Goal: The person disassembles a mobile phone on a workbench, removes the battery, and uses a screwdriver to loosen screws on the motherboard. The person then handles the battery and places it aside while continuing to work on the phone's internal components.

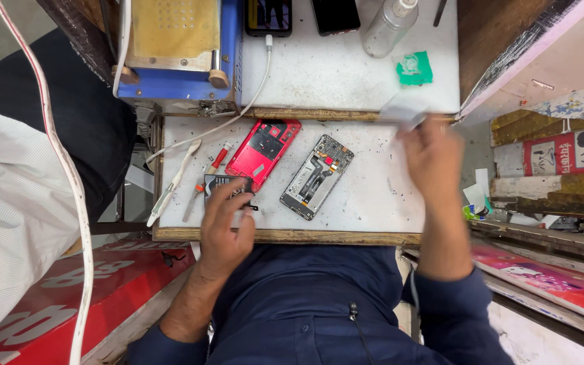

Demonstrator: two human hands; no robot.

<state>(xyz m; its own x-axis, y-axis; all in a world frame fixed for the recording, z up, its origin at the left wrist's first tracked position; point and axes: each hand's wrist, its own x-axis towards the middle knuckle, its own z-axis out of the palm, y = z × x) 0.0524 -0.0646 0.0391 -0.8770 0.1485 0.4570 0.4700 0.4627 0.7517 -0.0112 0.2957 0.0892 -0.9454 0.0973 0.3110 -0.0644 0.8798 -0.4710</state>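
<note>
My left hand [228, 220] rests on a small dark phone part [219, 182] at the front left of the white worktop [373, 196], fingers curled on it. Just beyond lies a red phone back cover [263, 145]. An opened phone body [316, 176] with its boards showing lies in the middle. My right hand [432, 157] is blurred at the right side of the worktop, pinching a small pale sheet [403, 111] at its fingertips.
A red-handled screwdriver [214, 165] and white tweezers [170, 186] lie at left. Behind stand a blue heating machine [177, 51], two dark phones [268, 17], a clear bottle [388, 27] and a green scrap [414, 67]. Another person's sleeve [15, 203] is at left.
</note>
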